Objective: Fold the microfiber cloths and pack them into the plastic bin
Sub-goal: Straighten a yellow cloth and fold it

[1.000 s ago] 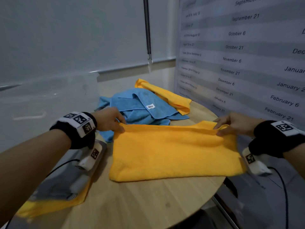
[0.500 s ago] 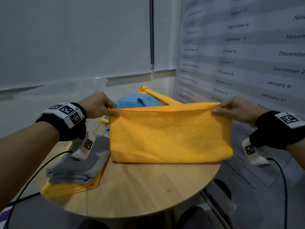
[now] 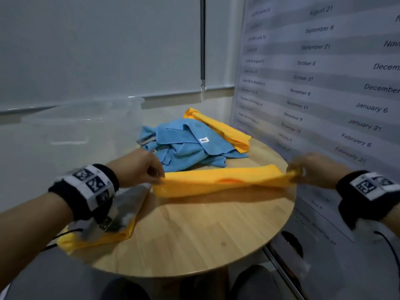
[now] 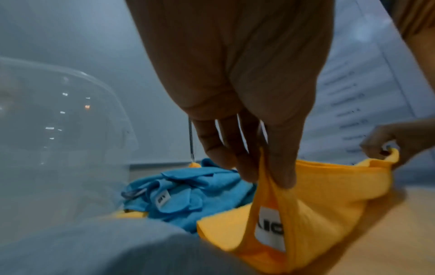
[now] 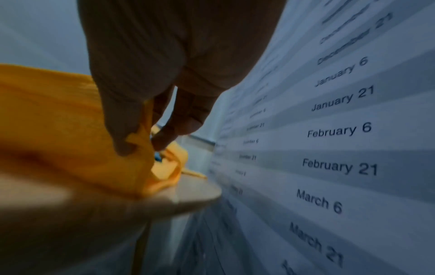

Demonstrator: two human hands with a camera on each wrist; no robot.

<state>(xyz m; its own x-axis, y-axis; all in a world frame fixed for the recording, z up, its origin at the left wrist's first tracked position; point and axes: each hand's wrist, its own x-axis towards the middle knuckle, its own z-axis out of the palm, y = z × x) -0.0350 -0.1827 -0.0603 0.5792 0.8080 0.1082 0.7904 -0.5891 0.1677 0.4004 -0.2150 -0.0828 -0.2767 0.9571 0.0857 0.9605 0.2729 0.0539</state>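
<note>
From the head view, you are mid-fold on the yellow cloth (image 3: 218, 181): your left hand (image 3: 138, 167) pinches its left end and your right hand (image 3: 311, 168) pinches its right end, the cloth stretched between them just above the round table (image 3: 194, 234), near the middle. I judge the next move is to lay it down folded and bring the ends together, keeping both edges level so the layers do not slip. At the far left stands the clear plastic bin (image 3: 82, 120); I can make out no cloth in it. A blue cloth pile (image 3: 186, 144) lies at the far side with another yellow cloth (image 3: 220, 128) behind it, and a grey cloth on a yellow one (image 3: 112, 217) lies near left, partly under your wrist. From the left wrist view, your fingers (image 4: 281, 163) and thumb clamp the cloth's corner, a white label (image 4: 270, 228) hanging below; the bin wall looms left. From the right wrist view, your fingertips (image 5: 122, 134) nip the bunched corner beside the dated wall chart (image 5: 339, 134); the picture is blurred.
</note>
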